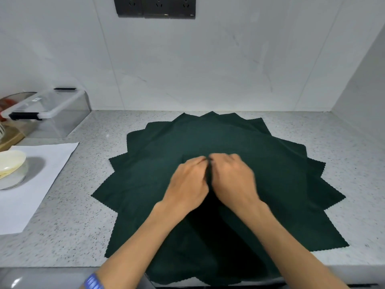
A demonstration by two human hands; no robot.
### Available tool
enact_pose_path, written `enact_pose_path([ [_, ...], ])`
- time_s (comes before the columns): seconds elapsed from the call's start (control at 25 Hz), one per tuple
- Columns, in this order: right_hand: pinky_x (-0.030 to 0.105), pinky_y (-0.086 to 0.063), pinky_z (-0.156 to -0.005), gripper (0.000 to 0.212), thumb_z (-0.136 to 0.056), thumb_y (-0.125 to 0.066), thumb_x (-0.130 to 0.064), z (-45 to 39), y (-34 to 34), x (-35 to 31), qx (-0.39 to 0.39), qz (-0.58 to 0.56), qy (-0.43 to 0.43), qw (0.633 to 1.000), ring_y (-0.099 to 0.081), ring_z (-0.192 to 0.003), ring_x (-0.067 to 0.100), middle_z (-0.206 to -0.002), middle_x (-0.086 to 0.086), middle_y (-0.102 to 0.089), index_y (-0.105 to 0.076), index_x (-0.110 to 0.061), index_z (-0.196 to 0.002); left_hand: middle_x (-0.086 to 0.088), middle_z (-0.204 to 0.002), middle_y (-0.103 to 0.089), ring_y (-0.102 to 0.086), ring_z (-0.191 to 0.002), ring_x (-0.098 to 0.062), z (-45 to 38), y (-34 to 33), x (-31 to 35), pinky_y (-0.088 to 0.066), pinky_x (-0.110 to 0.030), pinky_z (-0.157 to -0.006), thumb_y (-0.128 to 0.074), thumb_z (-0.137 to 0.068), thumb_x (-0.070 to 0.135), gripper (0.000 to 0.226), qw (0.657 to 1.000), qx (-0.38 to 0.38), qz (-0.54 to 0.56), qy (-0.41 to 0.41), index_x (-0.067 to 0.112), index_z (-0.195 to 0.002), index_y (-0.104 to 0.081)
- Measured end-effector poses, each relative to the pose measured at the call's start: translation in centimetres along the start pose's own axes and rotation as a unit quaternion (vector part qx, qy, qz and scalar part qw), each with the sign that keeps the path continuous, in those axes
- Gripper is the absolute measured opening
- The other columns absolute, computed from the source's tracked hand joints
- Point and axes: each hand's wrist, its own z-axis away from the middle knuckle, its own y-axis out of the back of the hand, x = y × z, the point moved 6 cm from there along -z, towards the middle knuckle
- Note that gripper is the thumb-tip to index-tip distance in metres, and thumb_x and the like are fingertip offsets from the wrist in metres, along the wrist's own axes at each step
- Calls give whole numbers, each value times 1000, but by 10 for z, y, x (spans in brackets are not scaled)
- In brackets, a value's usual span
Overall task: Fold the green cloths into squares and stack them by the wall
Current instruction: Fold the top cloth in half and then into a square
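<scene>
Green cloths (260, 184) fanned in a star-shaped pile on the worktop (83, 215), both hands pinching cloth at the centre.

Pile spread across the middle of the worktop, far points almost reaching the wall (208, 69), near edge hanging over the front lip. Left hand (188, 181) and right hand (232, 177) knuckle to knuckle, fingers curled round a raised ridge of dark cloth between them; exact finger placement blurred. No folded square visible yet by the wall. Likely trouble: more than one layer caught in the pinch, since the cloths lie tightly overlapped, dragging the fan out of order. Also possible: overhanging cloths sliding off the front edge when the top one lifts. White paper (41, 184), lidded bowl (12, 167) and clear box (54, 115) well apart at left, unlikely to interfere.
</scene>
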Motion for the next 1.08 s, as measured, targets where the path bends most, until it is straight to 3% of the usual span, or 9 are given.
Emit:
enact_pose_path([
  [0.08,42,-39,-102,53,-96,-20,-30,-11,-46,-6,-135,-15,18,991,-48,-129,34,-136,12,-56,-53,-7,-130,-7,-145,-48,-43,-134,-24,-16,-33,-11,-33,-33,-109,-38,-99,14,41,993,-105,-23,47,5,-138,-47],
  [0.16,41,-12,-121,57,-103,-14,-37,-5,-82,10,-245,35,-27,968,-11,-150,27,-163,8,-17,-20,-10,-154,-1,-163,-18,-13,-150,-17,-9,-56,-34,-11,-35,-122,-24,-105,29,52,977,-162,-79,115,11,-154,-22],
  [0.32,44,2,-122,62,-102,-11,-49,2,-89,27,-246,68,-44,966,5,-151,22,-165,-2,1,-2,-22,-157,2,-165,2,8,-151,-15,1,-65,-43,3,-46,-122,-16,-103,38,58,967,-178,-106,145,19,-157,-6],
  [0.56,46,0,-122,62,-102,-10,-49,0,-87,38,-247,41,-72,966,4,-151,18,-165,-4,-1,-4,-22,-157,-2,-165,6,9,-151,-16,4,-61,-49,6,-46,-122,-14,-103,45,64,958,-174,-113,199,13,-157,-1],
  [0.64,49,-4,-121,59,-102,-13,-46,-6,-83,38,-251,33,-68,965,-2,-151,20,-164,-4,-8,-10,-22,-156,-3,-165,-2,1,-152,-18,4,-55,-49,-1,-44,-123,-16,-104,43,62,962,-158,-99,198,12,-157,-8],
  [0.72,53,-17,-116,55,-101,-24,-49,-20,-74,43,-235,61,-42,969,-23,-144,25,-155,0,-27,-28,-24,-150,-8,-156,-31,-26,-143,-24,12,-36,-45,-22,-39,-116,-28,-103,40,56,969,-85,-124,198,11,-151,-28],
  [0.8,49,-33,-105,48,-95,-42,-55,-43,-66,50,-256,83,-20,963,-42,-126,27,-133,2,-47,-47,-25,-132,-6,-131,-53,-46,-120,-25,20,-19,-43,-37,-37,-97,-45,-97,39,48,965,-22,-116,233,13,-138,-45],
  [0.92,38,-48,-87,36,-82,-64,-53,-69,-61,57,-359,-26,-60,931,-59,-98,21,-100,-3,-63,-59,-21,-96,3,-107,-64,-58,-107,-24,22,-13,-57,-46,-35,-89,-63,-88,32,35,916,-45,98,387,19,-120,-59],
  [1.08,27,-44,-65,29,-77,-76,-42,-68,-57,60,-417,-135,-80,895,-57,-71,10,-74,-11,-62,-60,-17,-78,7,-77,-65,-66,-89,-25,4,-23,-66,-55,-39,-83,-66,-75,17,6,890,-96,193,401,17,-78,-60],
])
